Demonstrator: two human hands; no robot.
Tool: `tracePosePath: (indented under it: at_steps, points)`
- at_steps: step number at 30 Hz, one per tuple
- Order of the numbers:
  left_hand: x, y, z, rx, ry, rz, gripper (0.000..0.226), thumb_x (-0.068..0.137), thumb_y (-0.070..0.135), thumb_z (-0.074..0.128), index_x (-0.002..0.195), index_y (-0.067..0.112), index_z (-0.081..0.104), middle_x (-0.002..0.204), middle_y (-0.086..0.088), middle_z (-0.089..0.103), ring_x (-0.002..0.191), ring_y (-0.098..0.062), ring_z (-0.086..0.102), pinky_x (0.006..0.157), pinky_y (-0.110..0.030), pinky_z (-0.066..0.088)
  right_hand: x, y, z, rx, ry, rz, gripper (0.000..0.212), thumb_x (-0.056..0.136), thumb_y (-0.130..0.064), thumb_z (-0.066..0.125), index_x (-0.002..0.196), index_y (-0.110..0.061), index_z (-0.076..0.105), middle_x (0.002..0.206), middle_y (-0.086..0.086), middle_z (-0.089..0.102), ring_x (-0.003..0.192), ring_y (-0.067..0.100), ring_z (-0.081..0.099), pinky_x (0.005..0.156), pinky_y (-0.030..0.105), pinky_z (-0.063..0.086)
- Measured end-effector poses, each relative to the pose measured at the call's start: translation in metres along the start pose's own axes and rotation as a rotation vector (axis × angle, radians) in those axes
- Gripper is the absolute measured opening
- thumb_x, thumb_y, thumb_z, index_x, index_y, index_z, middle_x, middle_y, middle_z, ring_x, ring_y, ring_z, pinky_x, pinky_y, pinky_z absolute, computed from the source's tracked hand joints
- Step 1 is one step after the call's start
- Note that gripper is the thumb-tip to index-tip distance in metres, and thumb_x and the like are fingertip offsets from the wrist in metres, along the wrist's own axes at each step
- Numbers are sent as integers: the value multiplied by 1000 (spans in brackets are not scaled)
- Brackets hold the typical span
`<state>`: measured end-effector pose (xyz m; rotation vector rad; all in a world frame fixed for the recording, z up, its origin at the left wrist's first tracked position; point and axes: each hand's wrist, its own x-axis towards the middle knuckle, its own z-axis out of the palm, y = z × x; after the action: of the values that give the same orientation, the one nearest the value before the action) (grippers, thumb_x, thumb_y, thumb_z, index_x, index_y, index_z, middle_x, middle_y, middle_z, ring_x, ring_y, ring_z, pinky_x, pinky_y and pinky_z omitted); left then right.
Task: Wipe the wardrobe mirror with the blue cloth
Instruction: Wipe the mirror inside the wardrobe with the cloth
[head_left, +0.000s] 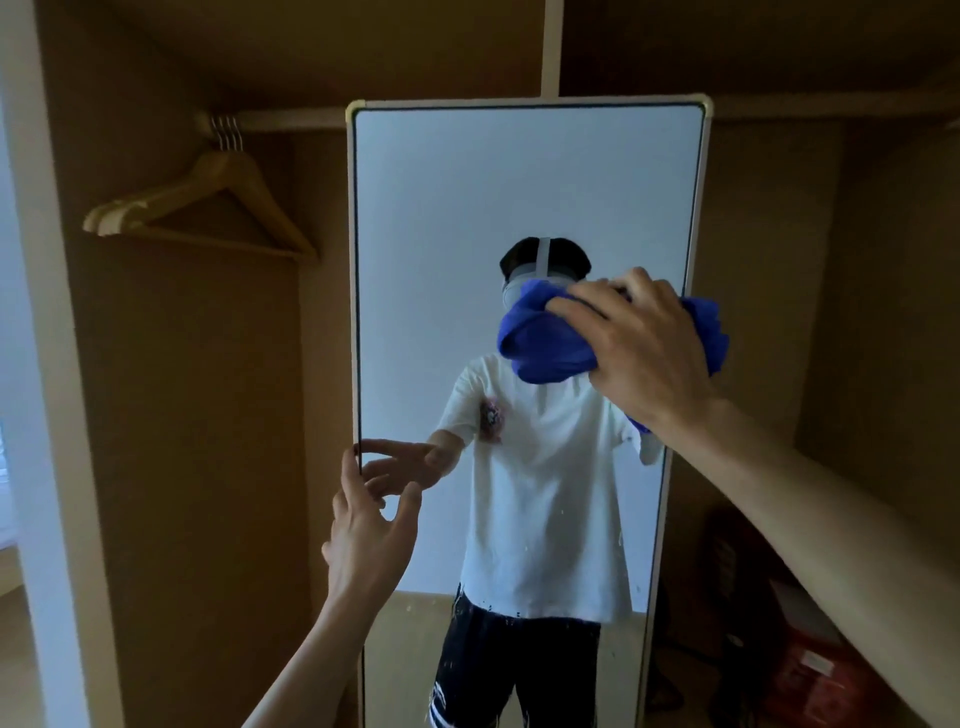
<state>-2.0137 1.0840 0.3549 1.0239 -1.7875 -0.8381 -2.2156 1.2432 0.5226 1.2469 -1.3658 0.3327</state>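
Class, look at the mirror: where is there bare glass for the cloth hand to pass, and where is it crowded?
Free: the mirror above the blue cloth, up to its top frame; also the glass below the right hand. Crowded: the left edge, at the left hand.

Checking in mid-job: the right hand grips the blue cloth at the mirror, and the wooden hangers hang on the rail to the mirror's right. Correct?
Not quite. The head view shows the wooden hangers on the rail to the left of the mirror, not the right. The rest stands: the right hand grips the blue cloth at the mirror.
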Motion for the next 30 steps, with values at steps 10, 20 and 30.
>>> tracePosePath:
  at_steps: [10,20,30]
  points:
    - [-6,44,12,63,216,304,68,95,32,64,155,25,31,160,-9,21,147,-28,17,115,-50,25,-66,-35,21,52,-29,-47,49,76,-2,68,123,-16,65,120,4,67,98,34,58,79,45,48]
    - [-16,81,32,157,21,648,49,95,28,64,142,32,51,158,13,32,145,-14,26,99,-29,26,-18,3,1,-23,3,22,49,78,-8,61,126,-19,62,123,1,64,99,32,51,81,47,45]
    - [-15,83,49,223,-22,682,60,96,32,57,153,33,38,166,14,17,152,-10,17,112,-36,29,-25,-2,-4,16,-46,63,54,73,-7,66,126,-17,63,120,2,65,100,33,53,82,48,47]
